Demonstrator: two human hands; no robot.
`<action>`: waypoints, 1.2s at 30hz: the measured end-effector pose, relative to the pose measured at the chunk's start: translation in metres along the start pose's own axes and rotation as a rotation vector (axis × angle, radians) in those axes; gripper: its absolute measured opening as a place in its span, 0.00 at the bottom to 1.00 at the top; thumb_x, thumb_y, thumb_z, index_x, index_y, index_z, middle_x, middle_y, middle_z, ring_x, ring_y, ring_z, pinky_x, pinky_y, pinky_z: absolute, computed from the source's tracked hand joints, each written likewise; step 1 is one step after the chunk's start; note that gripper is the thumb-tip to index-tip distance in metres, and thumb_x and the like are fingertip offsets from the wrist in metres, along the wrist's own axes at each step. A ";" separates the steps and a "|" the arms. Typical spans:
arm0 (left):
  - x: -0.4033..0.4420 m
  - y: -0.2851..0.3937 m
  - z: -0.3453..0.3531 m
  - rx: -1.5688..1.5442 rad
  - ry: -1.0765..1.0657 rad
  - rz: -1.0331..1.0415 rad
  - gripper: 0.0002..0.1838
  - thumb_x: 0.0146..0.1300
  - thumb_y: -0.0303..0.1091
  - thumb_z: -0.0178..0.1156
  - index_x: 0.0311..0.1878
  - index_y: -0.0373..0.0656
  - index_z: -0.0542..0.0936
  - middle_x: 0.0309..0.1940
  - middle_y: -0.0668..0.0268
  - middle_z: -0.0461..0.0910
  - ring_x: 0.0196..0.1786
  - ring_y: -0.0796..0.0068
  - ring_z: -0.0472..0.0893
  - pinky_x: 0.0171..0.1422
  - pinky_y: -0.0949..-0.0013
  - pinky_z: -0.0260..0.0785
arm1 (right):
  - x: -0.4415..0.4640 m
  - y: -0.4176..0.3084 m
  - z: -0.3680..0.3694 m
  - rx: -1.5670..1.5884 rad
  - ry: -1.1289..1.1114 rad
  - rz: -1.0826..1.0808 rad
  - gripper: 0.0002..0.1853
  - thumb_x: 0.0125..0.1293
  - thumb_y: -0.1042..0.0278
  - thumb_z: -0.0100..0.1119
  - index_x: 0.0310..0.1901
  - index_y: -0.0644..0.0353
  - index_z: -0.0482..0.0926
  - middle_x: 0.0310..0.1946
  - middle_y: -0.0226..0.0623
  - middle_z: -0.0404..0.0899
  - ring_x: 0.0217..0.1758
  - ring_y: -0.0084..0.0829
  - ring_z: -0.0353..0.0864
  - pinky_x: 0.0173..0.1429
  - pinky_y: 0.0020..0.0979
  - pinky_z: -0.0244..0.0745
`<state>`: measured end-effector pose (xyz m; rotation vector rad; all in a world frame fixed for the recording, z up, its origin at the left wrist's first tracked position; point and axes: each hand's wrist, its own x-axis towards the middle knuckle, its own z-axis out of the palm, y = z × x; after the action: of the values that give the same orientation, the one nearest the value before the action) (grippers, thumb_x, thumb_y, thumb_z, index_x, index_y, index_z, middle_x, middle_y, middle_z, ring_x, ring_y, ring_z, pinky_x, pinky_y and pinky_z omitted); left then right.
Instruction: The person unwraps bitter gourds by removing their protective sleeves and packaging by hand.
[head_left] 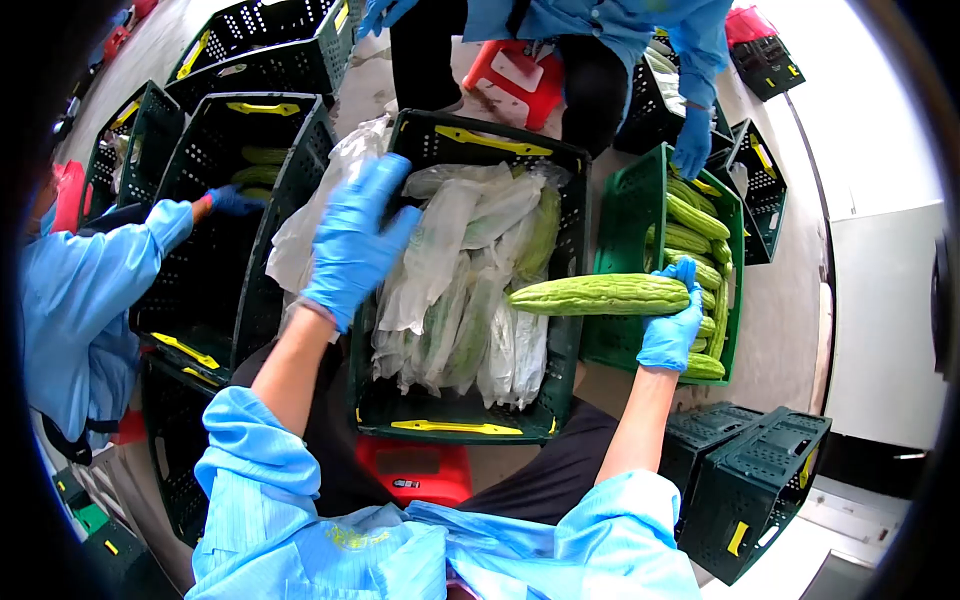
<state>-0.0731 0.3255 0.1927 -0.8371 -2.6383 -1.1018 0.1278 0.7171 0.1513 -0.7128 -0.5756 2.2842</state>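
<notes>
My right hand, in a blue glove, is wrapped round the thick end of a long, ridged green bitter melon. The melon lies level, its tip reaching over the right side of the dark crate in front of me. Inside that crate are several bitter melons in clear plastic sleeves. My left hand, also gloved, is raised with fingers and thumb apart and nothing in it. It hovers above the crate's left edge, near loose plastic bags. Bare bitter melons fill a green crate at right.
A co-worker's gloved hand reaches into a dark crate at left. Another person's hand hangs above the green crate. A red stool stands at the far side. Dark crates stand at lower right.
</notes>
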 end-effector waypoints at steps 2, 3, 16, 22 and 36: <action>-0.022 0.005 0.041 -0.461 -0.180 -0.092 0.32 0.61 0.38 0.68 0.68 0.43 0.71 0.60 0.58 0.76 0.62 0.66 0.75 0.68 0.66 0.65 | -0.017 0.020 0.029 -0.063 0.085 0.005 0.18 0.75 0.60 0.43 0.48 0.56 0.83 0.41 0.32 0.86 0.40 0.31 0.83 0.55 0.41 0.76; -0.027 0.025 0.042 -0.650 -0.383 -0.278 0.33 0.62 0.39 0.68 0.69 0.43 0.69 0.60 0.59 0.76 0.63 0.70 0.74 0.68 0.67 0.64 | -0.020 0.028 0.032 -0.072 0.065 0.039 0.19 0.76 0.59 0.40 0.50 0.55 0.83 0.45 0.32 0.85 0.41 0.31 0.82 0.56 0.42 0.76; -0.061 0.056 0.079 -1.285 -1.219 -0.842 0.27 0.66 0.45 0.62 0.63 0.42 0.72 0.43 0.66 0.81 0.31 0.79 0.79 0.32 0.73 0.75 | -0.035 0.054 0.045 -0.383 -0.033 0.191 0.20 0.77 0.56 0.42 0.57 0.60 0.78 0.55 0.37 0.81 0.49 0.33 0.79 0.60 0.41 0.74; -0.068 0.051 0.083 -1.369 -1.230 -1.022 0.21 0.66 0.48 0.57 0.52 0.39 0.78 0.36 0.58 0.84 0.24 0.73 0.78 0.25 0.70 0.71 | -0.037 0.060 0.055 -0.587 -0.096 0.162 0.21 0.74 0.58 0.51 0.60 0.63 0.76 0.57 0.44 0.78 0.57 0.33 0.77 0.64 0.34 0.70; -0.075 0.052 0.086 -1.410 -1.214 -0.955 0.22 0.65 0.50 0.61 0.52 0.42 0.75 0.39 0.60 0.83 0.23 0.76 0.77 0.25 0.73 0.70 | -0.041 0.056 0.057 -0.663 -0.148 0.104 0.21 0.73 0.60 0.53 0.60 0.64 0.76 0.54 0.43 0.79 0.53 0.31 0.78 0.62 0.33 0.71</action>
<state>0.0231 0.3822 0.1367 -0.1622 -2.5494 -3.9750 0.0922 0.6389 0.1757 -0.8930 -1.4309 2.2483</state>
